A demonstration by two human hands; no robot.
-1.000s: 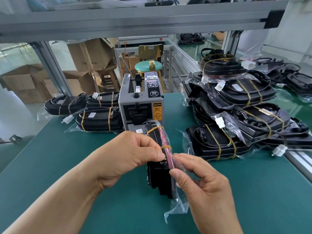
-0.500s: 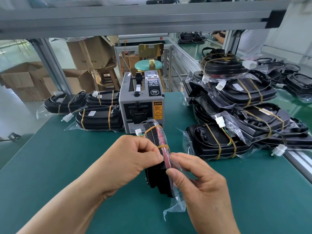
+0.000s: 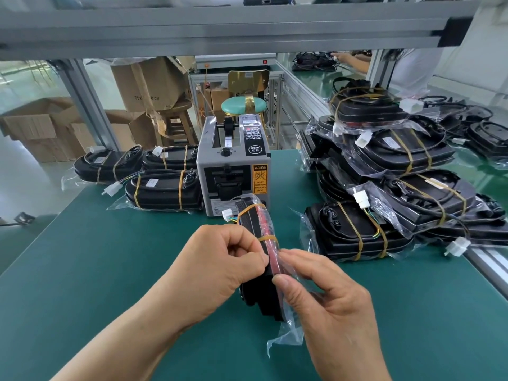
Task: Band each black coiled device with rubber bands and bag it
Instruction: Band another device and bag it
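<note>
A black device (image 3: pixel 254 224) with a red strip stands on edge on the green table (image 3: pixel 110 257), inside a clear plastic bag (image 3: pixel 288 331). Two tan rubber bands (image 3: pixel 268 238) wrap it, and a white connector sticks out at its top left. My left hand (image 3: pixel 220 268) pinches the bag against the device's left face. On the right edge, my right hand (image 3: pixel 327 301) pinches the bag between thumb and fingers. Both hands hide the device's middle.
A grey tape dispenser (image 3: pixel 233 171) stands just behind the device. Three banded, bagged devices (image 3: pixel 162 191) lie at the left. A tall pile of bagged devices (image 3: pixel 384 193) fills the right. An aluminium rail (image 3: pixel 483 266) edges the table at right. Cardboard boxes and a stool stand beyond.
Both hands and the device have barely moved; my right fingers have shifted slightly along the bag's edge.
</note>
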